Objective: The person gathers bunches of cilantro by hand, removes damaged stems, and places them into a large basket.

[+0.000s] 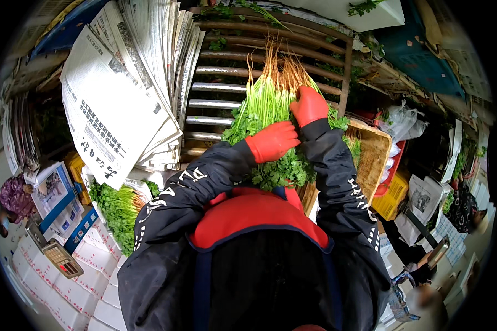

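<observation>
A thick layer of coriander (264, 105), with green stems and leaves and thin brown roots, lies on a slatted rack in front of me. Its roots point away from me and the leaves toward my apron. My left hand (273, 142), in a red glove, is closed over the leafy part, fingers curled together near my right wrist. In a matching red glove, my right hand (309, 106) is closed at the right edge of the bunch, by the stems just below the roots. What its fingertips pinch is partly hidden behind the glove.
The brown slatted rack (215, 103) carries a fanned stack of newspapers (113, 105) on its left. More coriander (117, 212) fills a white box at lower left, near a scale (63, 259). To the right stand a wicker basket (376, 151) and a yellow crate (391, 197).
</observation>
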Tool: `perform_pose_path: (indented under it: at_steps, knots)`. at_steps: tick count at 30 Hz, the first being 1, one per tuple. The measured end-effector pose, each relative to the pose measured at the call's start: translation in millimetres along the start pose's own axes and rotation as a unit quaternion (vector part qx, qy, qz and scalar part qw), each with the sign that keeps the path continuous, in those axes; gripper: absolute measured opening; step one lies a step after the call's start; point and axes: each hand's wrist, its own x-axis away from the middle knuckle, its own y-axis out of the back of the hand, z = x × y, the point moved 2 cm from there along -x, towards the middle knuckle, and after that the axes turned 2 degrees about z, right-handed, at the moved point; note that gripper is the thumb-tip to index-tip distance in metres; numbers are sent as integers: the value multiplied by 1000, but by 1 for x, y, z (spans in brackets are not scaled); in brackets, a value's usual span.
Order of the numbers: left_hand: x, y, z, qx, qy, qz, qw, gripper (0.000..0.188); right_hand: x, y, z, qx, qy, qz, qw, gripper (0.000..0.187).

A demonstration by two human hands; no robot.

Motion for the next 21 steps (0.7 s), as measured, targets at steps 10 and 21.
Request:
perform_pose_path:
  at_steps: [10, 21]
  knots:
    - [10, 52, -15, 233, 286, -343, 864, 22, 21, 11, -31, -365, -111, -15, 924, 10]
    - [-40, 32, 26, 521, 235, -172, 802, 29, 83, 18, -1, -536, -23, 23, 844, 12]
